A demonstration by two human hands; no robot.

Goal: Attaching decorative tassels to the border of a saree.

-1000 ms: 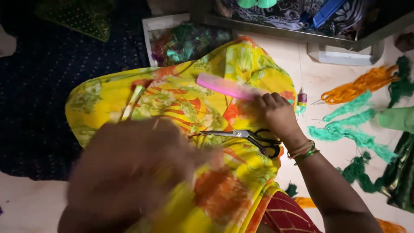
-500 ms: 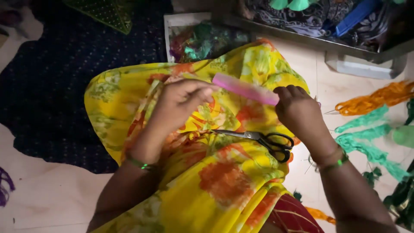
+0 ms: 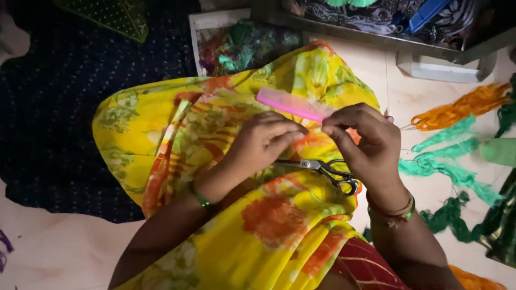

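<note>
Over the yellow flowered cloth (image 3: 215,134) draped across the person's lap, both hands have drawn together since half a second ago, when they were apart at either end of the pink comb (image 3: 293,103). The comb now lies on the cloth just beyond the fingers, and neither hand clearly grips it any more. The left hand (image 3: 258,145) has its fingertips pressed together in a pinch, and the right hand (image 3: 365,145) does likewise, thumb against forefinger, the two pinches almost touching; whatever they hold is too fine to make out, perhaps a thread. That closing-in suggests the work has passed from the comb to something small between the fingers. The scissors (image 3: 322,169) rest on the cloth just on the near side of the hands, untouched. Beyond the cloth's right edge, green yarn strands (image 3: 446,172) and an orange bundle (image 3: 462,104) lie on the floor.
</note>
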